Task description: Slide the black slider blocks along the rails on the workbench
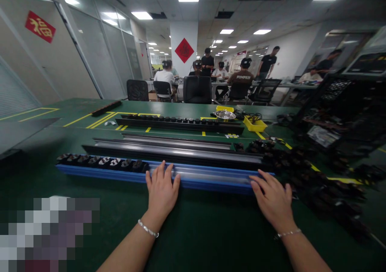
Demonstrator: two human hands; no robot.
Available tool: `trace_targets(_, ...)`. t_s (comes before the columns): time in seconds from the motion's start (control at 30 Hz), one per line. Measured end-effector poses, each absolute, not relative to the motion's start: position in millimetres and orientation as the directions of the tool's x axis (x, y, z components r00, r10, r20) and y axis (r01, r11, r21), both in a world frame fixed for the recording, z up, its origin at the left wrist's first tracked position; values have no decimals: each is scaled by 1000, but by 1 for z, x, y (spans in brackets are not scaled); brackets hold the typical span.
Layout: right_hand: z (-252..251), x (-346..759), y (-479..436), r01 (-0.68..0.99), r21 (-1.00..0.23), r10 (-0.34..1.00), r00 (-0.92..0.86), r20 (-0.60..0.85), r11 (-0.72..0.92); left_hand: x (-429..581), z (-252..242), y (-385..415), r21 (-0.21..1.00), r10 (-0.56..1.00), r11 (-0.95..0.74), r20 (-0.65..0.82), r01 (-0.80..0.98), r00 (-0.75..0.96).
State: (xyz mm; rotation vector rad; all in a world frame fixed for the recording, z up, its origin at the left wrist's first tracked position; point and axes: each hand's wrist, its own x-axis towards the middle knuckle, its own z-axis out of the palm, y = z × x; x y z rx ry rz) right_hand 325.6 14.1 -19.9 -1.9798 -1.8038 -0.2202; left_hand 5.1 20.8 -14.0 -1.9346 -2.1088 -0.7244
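Left hand (pixel 163 191) and right hand (pixel 274 201), fingers spread, apparently gripping nothing, rest on the blue rail (pixel 211 183), six o'clock in view; black blocks (pixel 104 161) line its nine-o'clock end, the three-o'clock stretch remaining bare.

long straight blue channel (pixel 208 178): partly hidden beneath bare left hand (pixel 163 189). small black parts (pixel 334 205), right: dark, blurred, shapes unclear. both forearms (pixel 129 244): cut by bottom edge.

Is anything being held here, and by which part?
The left grip lies midway along the blue channel, the right grip near its right end; whether either holds it can't be told.
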Motion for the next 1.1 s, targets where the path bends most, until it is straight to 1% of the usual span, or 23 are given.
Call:
trace_targets(0.37, -24, 327, 16, 980, -194, 897, 131, 422, -52, 6, -12, 18, 223, 871, 7, 478, 975, -115)
trace_targets(0.9, -31, 335, 21, 984, -176, 885, 99, 456, -20, 6, -12, 19, 243, 885, 16, 447, 970, -126)
trace_targets(1.1, -28, 332, 21, 987, -155, 889, 108, 446, -42, 6, -12, 19, 236, 885, 19, 448, 972, -126)
